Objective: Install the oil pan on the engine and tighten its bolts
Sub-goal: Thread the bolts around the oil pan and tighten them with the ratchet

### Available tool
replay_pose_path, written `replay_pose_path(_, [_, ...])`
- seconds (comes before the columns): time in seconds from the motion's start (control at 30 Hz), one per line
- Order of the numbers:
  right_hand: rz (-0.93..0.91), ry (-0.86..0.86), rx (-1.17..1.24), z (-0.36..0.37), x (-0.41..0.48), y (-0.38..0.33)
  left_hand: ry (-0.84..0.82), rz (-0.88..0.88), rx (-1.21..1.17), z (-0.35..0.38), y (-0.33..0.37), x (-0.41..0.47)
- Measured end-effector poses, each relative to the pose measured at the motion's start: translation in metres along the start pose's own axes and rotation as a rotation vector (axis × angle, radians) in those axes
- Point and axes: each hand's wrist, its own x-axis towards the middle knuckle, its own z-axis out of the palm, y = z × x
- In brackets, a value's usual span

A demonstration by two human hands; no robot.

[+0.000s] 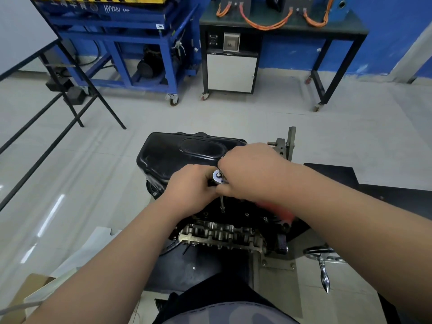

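Note:
A glossy black oil pan sits on top of the upturned engine, which is mounted on a stand. Over the pan's near flange both my hands meet at a ratchet wrench. Its chrome head shows between them, and a thin extension bar runs straight down to a bolt on the flange. My left hand curls around the ratchet head from the left. From the right, my right hand grips the ratchet handle, which it hides. Several small bolts stand along the near flange.
An engine stand crank handle juts out at lower right. The stand's metal bracket rises behind my right hand. A blue lift cart and a black workbench with orange cables stand at the back. Black frame legs cross the floor at left.

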Motion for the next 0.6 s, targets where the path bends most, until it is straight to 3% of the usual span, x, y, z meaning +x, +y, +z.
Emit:
replay_pose_path(0.13, [-0.096, -0.019, -0.039, -0.0027, 0.0042, 0.0096, 0.008, -0.013, -0.040, -0.0003, 0.0018, 0.0010])
replay_pose_path(0.33, [0.078, -0.006, -0.014, -0.0046, -0.0031, 0.0003, 0.017, -0.024, 0.084, 0.0029, 0.0045, 0.0002])
replay_pose_path(0.5, [-0.096, -0.034, -0.050, -0.0078, 0.0035, 0.0067, -0.044, -0.008, -0.014, -0.0037, 0.0015, 0.0013])
replay_pose_path(0.6, [-0.030, -0.024, -0.066, -0.0077, 0.0014, 0.0031, 0.012, -0.022, 0.029, -0.0007, 0.0036, 0.0006])
